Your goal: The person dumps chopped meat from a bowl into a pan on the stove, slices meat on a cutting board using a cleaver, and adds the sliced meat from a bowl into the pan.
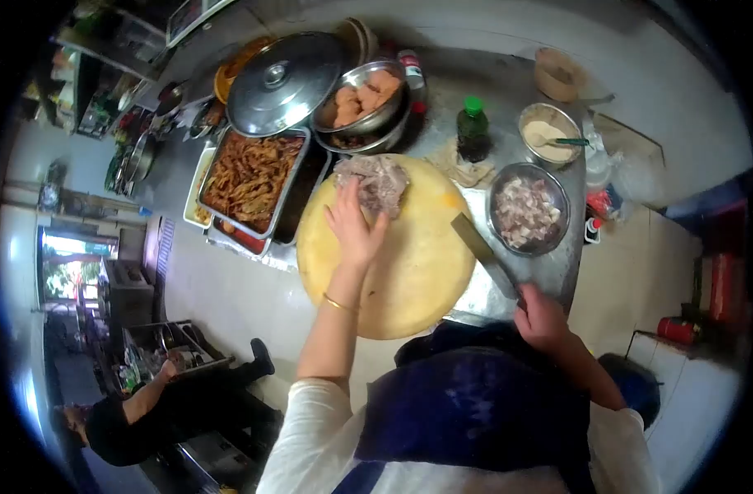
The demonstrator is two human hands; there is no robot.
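We rest the left hand (356, 230) on the near side of the meat (384, 185), fingers outstretched and not clenched; the meat lies at the far part of the round board (417, 280). Our right hand (545, 321) grips the cleaver (485, 255) by its handle. Caution: light finger pressure may let the meat slide; outstretched fingertips risk a cut. A wide swing could strike the adjacent bowl (564, 217).
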